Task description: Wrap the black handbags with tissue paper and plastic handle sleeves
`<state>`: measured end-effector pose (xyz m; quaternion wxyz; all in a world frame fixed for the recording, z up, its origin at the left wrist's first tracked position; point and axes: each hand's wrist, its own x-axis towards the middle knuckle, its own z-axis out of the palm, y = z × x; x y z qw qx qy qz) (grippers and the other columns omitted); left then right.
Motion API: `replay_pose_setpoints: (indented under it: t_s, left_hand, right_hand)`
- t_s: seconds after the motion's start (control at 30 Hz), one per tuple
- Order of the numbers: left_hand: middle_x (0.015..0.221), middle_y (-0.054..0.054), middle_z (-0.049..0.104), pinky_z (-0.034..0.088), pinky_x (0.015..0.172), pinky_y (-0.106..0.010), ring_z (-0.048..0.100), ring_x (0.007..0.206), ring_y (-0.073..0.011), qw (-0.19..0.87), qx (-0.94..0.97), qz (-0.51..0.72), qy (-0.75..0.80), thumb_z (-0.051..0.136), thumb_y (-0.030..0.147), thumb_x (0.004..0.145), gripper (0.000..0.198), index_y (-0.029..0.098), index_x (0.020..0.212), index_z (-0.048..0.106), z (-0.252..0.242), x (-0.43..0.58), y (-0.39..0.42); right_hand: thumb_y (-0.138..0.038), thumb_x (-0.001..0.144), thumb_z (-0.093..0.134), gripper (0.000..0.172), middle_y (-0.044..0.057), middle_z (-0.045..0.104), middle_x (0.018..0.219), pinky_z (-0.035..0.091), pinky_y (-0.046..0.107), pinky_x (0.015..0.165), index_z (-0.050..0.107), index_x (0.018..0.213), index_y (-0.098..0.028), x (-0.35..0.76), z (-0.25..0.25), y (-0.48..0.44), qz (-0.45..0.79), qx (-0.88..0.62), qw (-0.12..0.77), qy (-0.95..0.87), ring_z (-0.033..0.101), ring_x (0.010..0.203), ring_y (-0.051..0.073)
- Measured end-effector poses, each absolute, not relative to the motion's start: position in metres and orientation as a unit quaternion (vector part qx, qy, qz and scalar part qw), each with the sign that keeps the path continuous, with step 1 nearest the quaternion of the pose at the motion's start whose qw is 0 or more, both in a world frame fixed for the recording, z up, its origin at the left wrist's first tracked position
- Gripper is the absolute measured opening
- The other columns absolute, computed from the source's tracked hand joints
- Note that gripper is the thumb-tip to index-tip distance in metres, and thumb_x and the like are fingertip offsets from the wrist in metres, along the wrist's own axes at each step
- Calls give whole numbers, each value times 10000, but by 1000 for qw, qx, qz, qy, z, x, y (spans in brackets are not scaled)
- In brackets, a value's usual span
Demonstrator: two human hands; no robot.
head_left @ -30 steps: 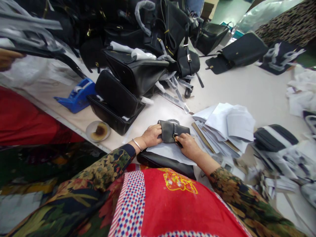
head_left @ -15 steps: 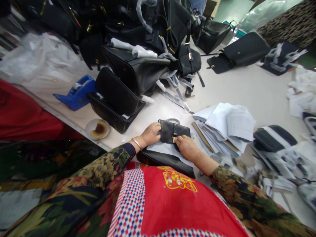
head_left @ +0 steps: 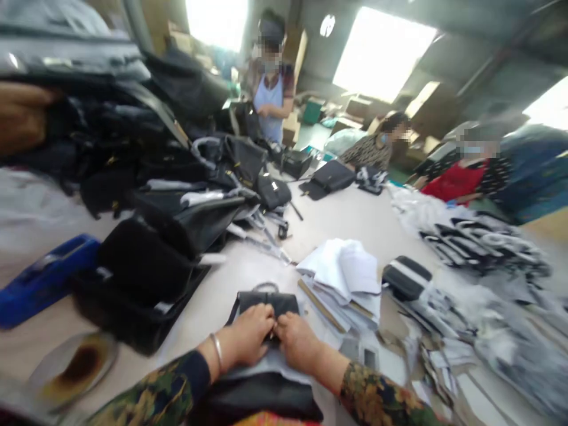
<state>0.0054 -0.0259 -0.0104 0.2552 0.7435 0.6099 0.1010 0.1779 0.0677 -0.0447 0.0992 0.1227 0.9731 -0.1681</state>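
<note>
While side by side, left hand (head_left: 248,340), right hand (head_left: 299,343) on black pouch (head_left: 266,303)

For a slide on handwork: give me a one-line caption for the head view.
Left hand and right hand hold a black pouch on a table crowded with handbags.

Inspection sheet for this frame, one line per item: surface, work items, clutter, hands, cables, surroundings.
surface: pale table, largely covered.
job's things: black pouch lying on a white sheet over a black bag at the near edge.
clutter: paper stack right of the pouch; handbag pile behind; blue tape dispenser and stained dish far left; wrapped straps right.
grippers: left hand and right hand side by side on the pouch, fingers curled onto it.
cables: nothing seen.
surroundings: three other people across the table, one standing person; bright windows behind; picture blurred.
</note>
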Motion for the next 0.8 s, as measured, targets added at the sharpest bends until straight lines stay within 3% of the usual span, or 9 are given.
replay_pose_setpoints:
  t_s: [0.07, 0.13, 0.23, 0.3, 0.43, 0.53, 0.67, 0.8]
  left_hand:
    - [1222, -156, 607, 480, 1007, -434, 573, 1111, -305, 247, 717, 75, 647, 649, 305, 742, 333, 164, 1041, 684, -26, 10, -18]
    - [1367, -185, 545, 415, 1100, -455, 525, 1236, -336, 233, 703, 59, 669, 652, 320, 742, 454, 142, 1159, 668, -40, 16, -12]
    - [1471, -207, 468, 383, 1135, -470, 454, 1342, -371, 214, 693, 8, 688, 664, 249, 719, 582, 115, 1284, 616, -51, 27, -7]
    - [1470, -206, 473, 407, 1113, -474, 467, 1335, -368, 205, 689, -25, 695, 631, 171, 730, 551, 117, 1278, 624, -51, 33, -5]
    - [1201, -186, 634, 512, 951, -460, 606, 1111, -321, 202, 701, -47, 682, 461, 86, 849, 327, 132, 1041, 721, -30, 41, -5]
    - [1040, -180, 643, 521, 876, -429, 613, 1001, -297, 178, 727, -35, 663, 483, 150, 898, 253, 106, 966, 723, -16, 42, -6]
    - [996, -152, 654, 507, 848, -401, 623, 940, -268, 176, 718, -7, 674, 571, 342, 927, 269, 143, 954, 750, -22, 39, -7]
    - [958, -106, 690, 495, 809, -310, 641, 886, -203, 196, 678, 72, 705, 605, 329, 926, 231, 169, 925, 773, -31, 37, -9]
  right_hand:
    - [-217, 767, 616, 259, 109, 678, 953, 437, 388, 828, 705, 1001, -150, 173, -66, 71, -182, 160, 68, 968, 588, 885, 257]
    - [-221, 686, 658, 248, 117, 689, 917, 452, 415, 825, 730, 915, -156, 170, -86, 73, -187, 217, 66, 956, 607, 864, 281]
    - [-194, 614, 696, 252, 126, 703, 953, 466, 423, 847, 749, 859, -168, 173, -102, 72, -223, 295, 41, 928, 628, 904, 304]
    - [-167, 602, 705, 279, 114, 706, 1007, 473, 398, 867, 759, 876, -182, 181, -99, 67, -268, 315, 0, 910, 633, 952, 294]
    - [-154, 666, 690, 274, 85, 711, 1038, 477, 344, 890, 765, 926, -193, 204, -63, 53, -345, 309, -96, 881, 626, 992, 247]
    - [-183, 778, 667, 182, 94, 728, 995, 465, 360, 918, 774, 925, -183, 218, -37, 51, -355, 275, -97, 888, 635, 968, 235]
    - [-236, 881, 629, 151, 87, 731, 926, 458, 361, 916, 774, 874, -194, 231, -37, 57, -349, 236, -92, 902, 637, 970, 225]
    - [-240, 884, 642, 144, 81, 736, 954, 461, 364, 939, 779, 903, -201, 236, -41, 55, -339, 246, -118, 900, 634, 1019, 231]
